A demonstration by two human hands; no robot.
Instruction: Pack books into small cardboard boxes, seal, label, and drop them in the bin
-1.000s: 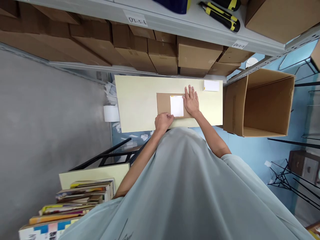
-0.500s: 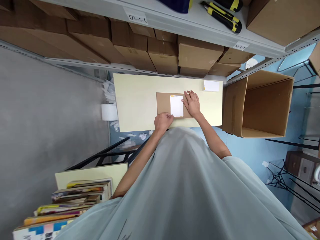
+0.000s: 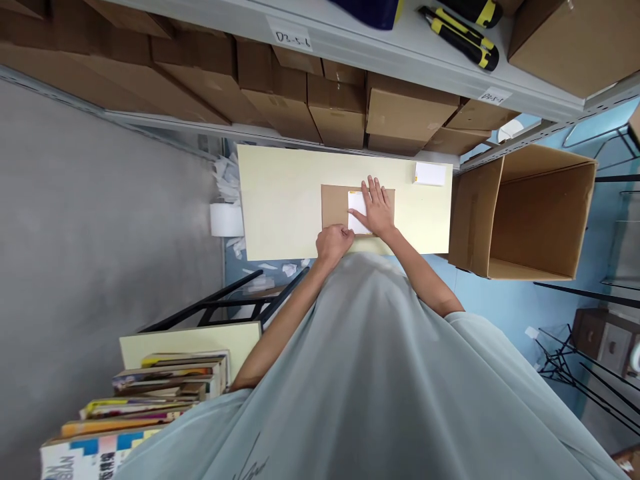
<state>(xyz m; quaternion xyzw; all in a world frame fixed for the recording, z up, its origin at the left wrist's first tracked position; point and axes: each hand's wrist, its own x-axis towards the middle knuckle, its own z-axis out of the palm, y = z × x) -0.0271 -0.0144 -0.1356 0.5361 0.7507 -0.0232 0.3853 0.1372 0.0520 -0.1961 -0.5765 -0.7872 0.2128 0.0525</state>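
Observation:
A flat brown cardboard piece (image 3: 334, 205) lies on a pale yellow tabletop (image 3: 280, 213), with a white label (image 3: 356, 201) on its middle. My right hand (image 3: 377, 212) is open, its fingers spread flat over the label's right half and the cardboard beside it. At the near edge of the cardboard, my left hand (image 3: 332, 244) is closed, its thumb and curled fingers by the label's lower left corner. What its fingertips hold, if anything, is hidden. A small stack of white labels (image 3: 429, 174) sits at the table's far right corner.
To the right of the table stands an open cardboard box (image 3: 540, 220). Brown boxes (image 3: 335, 110) fill the shelf beyond, and utility knives (image 3: 463, 40) lie on the shelf above. A white roll (image 3: 226, 220) is at the left edge; books (image 3: 170, 387) are stacked lower left.
My right hand has slid left from the cardboard's right part onto the label. My left hand stays closed at the near edge. The whole view has shifted slightly.

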